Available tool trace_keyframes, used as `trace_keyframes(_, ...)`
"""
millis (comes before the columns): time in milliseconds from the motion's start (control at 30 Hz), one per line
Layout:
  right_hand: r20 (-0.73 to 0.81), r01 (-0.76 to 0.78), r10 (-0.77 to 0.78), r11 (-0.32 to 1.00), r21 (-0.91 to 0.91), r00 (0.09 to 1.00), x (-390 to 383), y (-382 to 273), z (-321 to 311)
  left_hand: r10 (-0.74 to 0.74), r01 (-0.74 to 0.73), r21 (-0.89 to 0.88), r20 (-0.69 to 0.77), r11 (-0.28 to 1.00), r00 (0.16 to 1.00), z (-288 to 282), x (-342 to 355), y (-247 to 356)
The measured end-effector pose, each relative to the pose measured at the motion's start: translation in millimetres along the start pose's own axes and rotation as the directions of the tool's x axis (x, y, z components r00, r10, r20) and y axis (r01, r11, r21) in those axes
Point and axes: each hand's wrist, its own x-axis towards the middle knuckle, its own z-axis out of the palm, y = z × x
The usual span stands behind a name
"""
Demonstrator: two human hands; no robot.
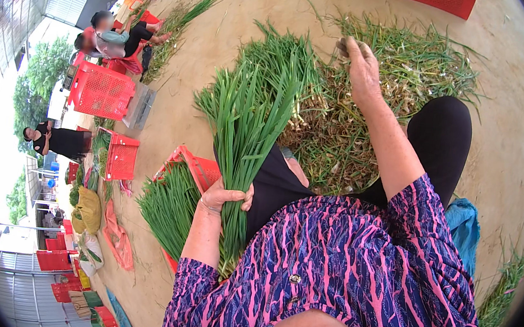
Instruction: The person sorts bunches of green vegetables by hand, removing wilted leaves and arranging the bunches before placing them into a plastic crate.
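My left hand [227, 198] is wrapped around a thick bunch of long, flat-leaved garlic chives [249, 130], held upright over my thigh. Their leaf tips fan out away from me. My right hand [358, 65] is raised over a heap of loose trimmings [407, 77], its fingers stretched out and nothing visible in them. Beyond the held bunch, a pile of untrimmed chives [286, 63] lies on the ground, pale stem ends toward the right. At my left side, a red crate [200, 168] holds more chives [169, 208] with leaves jutting out.
Brown and green scraps [341, 153] cover the ground between my legs. A blue cloth [463, 228] lies by my right side. Red crates [102, 90] stand to the left, near seated people [111, 36]. Another person [58, 139] stands farther off. One red crate [445, 0] sits far ahead.
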Motion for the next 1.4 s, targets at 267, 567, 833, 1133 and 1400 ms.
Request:
trace_keyframes(267, 0.653, -0.268, 0.409, 0.912, -0.310, 0.638, -39, -18, -6, 0.029, -0.029, -0.023, 0.003, 0.999, 1.000, -13, 0, -6)
trace_keyframes(567, 0.584, -0.284, 0.330, 0.943, -0.171, 0.742, -48, -13, 10, 0.027, -0.025, 0.052, -0.042, 0.998, 0.999, -3, 0, -2)
trace_keyframes(833, 0.521, 0.363, -0.080, 0.806, -0.467, 0.850, -50, 1, 11, 0.010, 0.000, 0.117, -0.084, 0.993, 0.996, 3, 2, -1)
trace_keyframes(1133, 0.283, 0.399, -0.301, 0.819, -0.413, 0.911, -21, -23, 16, -0.024, 0.047, 0.215, -0.106, 0.976, 0.994, 16, 3, 2)
trace_keyframes(1400, 0.717, 0.595, -0.023, 0.578, -0.559, 0.697, -24, -13, 36, -0.026, 0.046, 0.293, -0.072, 0.955, 0.997, 27, 8, 3)
